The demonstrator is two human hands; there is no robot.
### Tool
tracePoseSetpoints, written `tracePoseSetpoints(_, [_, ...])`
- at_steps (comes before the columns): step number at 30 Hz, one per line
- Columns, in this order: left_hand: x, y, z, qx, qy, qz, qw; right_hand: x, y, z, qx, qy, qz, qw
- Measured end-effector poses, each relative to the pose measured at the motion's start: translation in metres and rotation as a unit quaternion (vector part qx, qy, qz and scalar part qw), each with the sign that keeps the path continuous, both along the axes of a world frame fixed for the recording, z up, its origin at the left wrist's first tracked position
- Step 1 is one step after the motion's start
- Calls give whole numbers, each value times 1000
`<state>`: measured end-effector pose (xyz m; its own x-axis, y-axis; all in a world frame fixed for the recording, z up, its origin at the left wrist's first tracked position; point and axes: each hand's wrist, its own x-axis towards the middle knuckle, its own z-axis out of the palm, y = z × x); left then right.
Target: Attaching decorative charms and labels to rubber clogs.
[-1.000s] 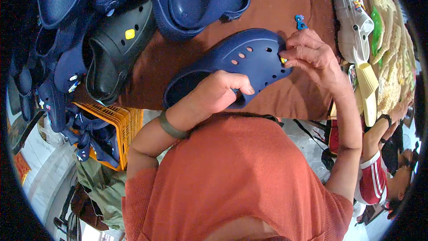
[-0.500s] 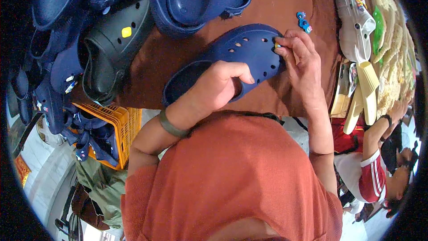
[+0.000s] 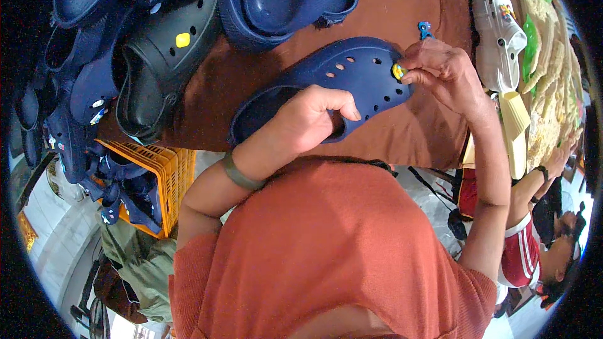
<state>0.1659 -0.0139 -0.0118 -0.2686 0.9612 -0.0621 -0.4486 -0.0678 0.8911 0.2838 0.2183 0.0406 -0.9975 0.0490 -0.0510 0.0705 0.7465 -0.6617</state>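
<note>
A navy blue foam clog [image 3: 359,83] with round holes lies on the brown cloth, its toe pointing to the upper right. My left hand [image 3: 309,116] is closed on its side, the thumb on the upper and the other fingers hidden in the foot opening. At the toe, my right hand [image 3: 447,74] pinches a small yellow shoe charm [image 3: 397,73] between thumb and fingertips. The charm lies against the clog's surface; whether its stem sits in a hole I cannot tell. Just beyond the right hand is a small blue charm [image 3: 424,29], partly covered.
More navy clogs [image 3: 276,0] and a black clog [image 3: 151,66] with a yellow charm crowd the far left. An orange crate [image 3: 173,182] of clogs stands at the lower left. White clogs [image 3: 496,44] and yellow slides [image 3: 516,119] lie right, near another person's arm [image 3: 524,194].
My right wrist and elbow have swung outward to the right, and the charm's yellow face now shows more. The right hand now covers part of the blue charms. My left hand keeps its hold.
</note>
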Motion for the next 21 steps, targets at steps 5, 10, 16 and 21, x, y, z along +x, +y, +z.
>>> tracePoseSetpoints(5, [1,3,-11,-26,-188,-22,981,-21,11,19,53,-10,191,980])
tracePoseSetpoints(10, [-10,-2,17,-78,197,-48,976,7,-10,7,54,34,29,998])
tracePoseSetpoints(16, [-8,-6,16,-102,205,-73,971,37,-64,-14,12,97,-209,973])
tracePoseSetpoints(21, [-6,-6,2,-75,218,-46,972,47,-84,-20,19,107,-308,945])
